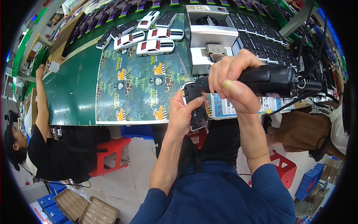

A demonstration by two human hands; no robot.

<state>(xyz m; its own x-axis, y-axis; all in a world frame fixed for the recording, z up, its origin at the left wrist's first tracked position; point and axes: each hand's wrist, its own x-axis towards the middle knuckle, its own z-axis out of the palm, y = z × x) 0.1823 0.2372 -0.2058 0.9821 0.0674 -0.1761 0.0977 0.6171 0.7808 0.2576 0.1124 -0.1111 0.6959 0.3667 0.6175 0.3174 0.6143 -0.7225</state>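
Observation:
My left hand [183,111] is closed around a toy car [195,106], turned so that its black underside faces up. In my right hand [235,76] is a black electric screwdriver [268,80], held sideways with its cable trailing off to the right. The driver's front end meets the car's base near its far end; the tip itself is hard to make out. Beyond my hands, several white toy cars [156,47] with black stripes and red interiors stand on a printed jungle-pattern sheet [134,87]. Some black car bases [125,29] lie among them.
A silver metal machine [209,37] stands just beyond my right hand. Rows of black car bases [261,44] lie right of it. Purple and green parts [123,9] line the far side. A co-worker's arm [41,100] reaches over the green table [71,93] at left; another person [313,128] sits at right.

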